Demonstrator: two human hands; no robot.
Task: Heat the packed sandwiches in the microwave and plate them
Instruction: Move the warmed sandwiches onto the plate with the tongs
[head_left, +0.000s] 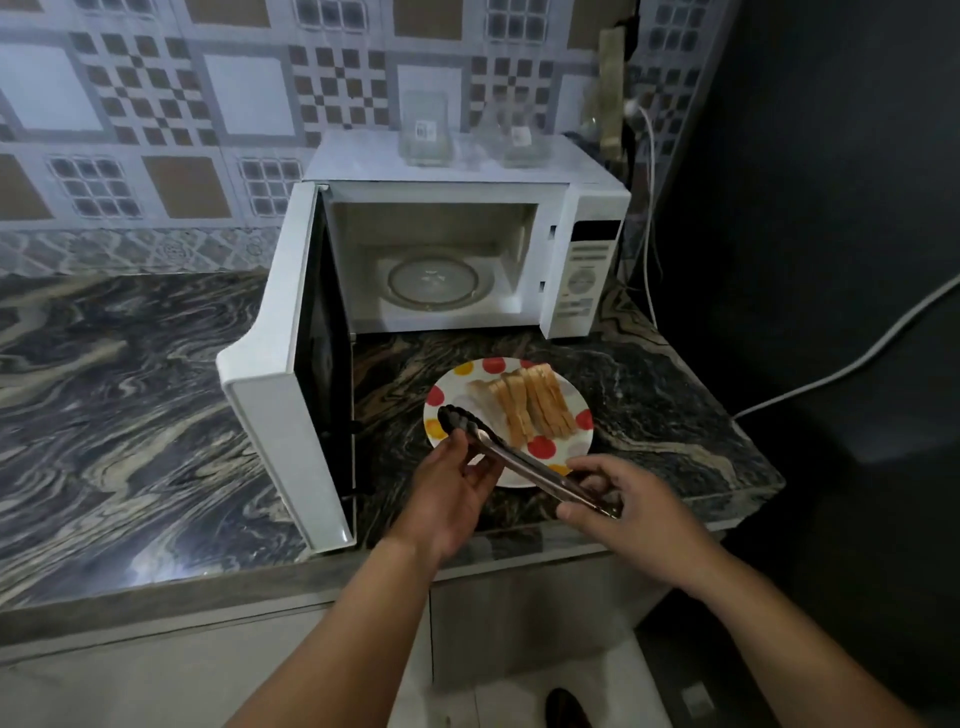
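Several toasted sandwich halves (535, 402) lean side by side on a white plate with red and yellow dots (452, 387), which sits on the marble counter in front of the microwave (467, 249). The microwave's door (283, 374) is swung wide open and only the glass turntable (432, 280) is inside. My right hand (628, 506) grips the handle end of metal tongs (519, 457). My left hand (457, 478) pinches the tongs near their dark tips, which lie over the plate's left side.
The open door stands out over the counter to the left of the plate. Two clear glass containers (426, 130) sit on top of the microwave. A white cable (831, 374) runs along the dark wall at right. The counter edge (753, 499) lies just beyond my right hand.
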